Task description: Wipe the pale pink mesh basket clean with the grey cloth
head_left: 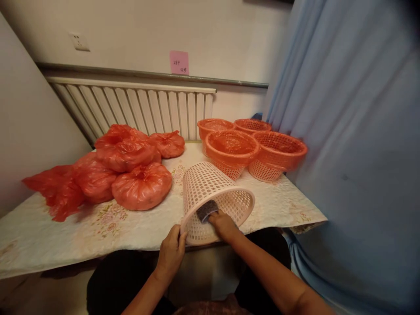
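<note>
A pale pink perforated plastic basket lies tipped on its side at the table's front edge, its mouth facing me. My left hand grips the rim at the lower left, thumb and fingers closed round it. Inside the mouth, my right hand holds a dark grey sponge or scrubbing pad against or close to the inner wall; whether it touches I cannot tell. The fingertips of the right hand are partly hidden by the pad.
Several baskets lined with red plastic bags stand behind and to the right. Knotted, filled red bags are heaped on the left of the cloth-covered table. A radiator runs along the wall; a blue curtain hangs at the right.
</note>
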The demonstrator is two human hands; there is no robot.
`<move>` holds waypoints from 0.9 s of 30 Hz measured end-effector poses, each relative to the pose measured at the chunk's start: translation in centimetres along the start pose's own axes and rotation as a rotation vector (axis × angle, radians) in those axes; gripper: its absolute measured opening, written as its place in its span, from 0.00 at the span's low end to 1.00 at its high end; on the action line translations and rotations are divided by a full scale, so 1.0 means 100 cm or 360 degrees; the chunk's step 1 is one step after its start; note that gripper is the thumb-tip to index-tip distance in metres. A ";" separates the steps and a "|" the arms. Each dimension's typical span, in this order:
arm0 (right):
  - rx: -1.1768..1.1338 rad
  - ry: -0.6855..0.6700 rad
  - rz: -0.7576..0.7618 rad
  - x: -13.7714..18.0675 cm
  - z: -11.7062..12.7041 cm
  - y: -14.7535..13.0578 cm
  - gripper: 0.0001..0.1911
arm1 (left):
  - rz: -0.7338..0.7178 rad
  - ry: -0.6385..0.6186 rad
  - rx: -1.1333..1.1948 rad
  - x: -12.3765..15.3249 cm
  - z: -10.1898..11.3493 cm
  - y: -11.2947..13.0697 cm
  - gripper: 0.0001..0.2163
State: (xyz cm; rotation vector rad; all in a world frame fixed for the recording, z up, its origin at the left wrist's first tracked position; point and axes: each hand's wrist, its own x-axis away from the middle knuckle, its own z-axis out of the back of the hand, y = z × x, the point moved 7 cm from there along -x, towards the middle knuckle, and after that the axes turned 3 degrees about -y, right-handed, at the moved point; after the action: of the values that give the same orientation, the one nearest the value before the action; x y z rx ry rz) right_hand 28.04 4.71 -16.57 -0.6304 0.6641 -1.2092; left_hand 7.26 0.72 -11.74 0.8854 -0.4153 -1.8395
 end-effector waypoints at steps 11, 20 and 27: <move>-0.1409 0.0641 -0.0230 0.024 0.060 -0.033 0.27 | 0.0007 0.0011 -0.0073 0.004 -0.007 0.011 0.08; -0.1465 0.0646 -0.0240 0.029 0.040 -0.100 0.25 | 0.0032 -0.0089 -0.0030 0.003 -0.010 0.015 0.08; -0.0747 0.0067 -0.0200 0.052 0.015 -0.094 0.21 | 0.0039 -0.0033 -0.0107 -0.006 0.014 0.009 0.08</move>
State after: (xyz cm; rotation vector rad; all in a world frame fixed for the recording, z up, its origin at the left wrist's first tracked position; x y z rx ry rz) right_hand 24.43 -2.38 -9.22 -1.0520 0.9672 -1.1912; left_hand 6.96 0.73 -10.02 0.8129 -0.3738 -1.8307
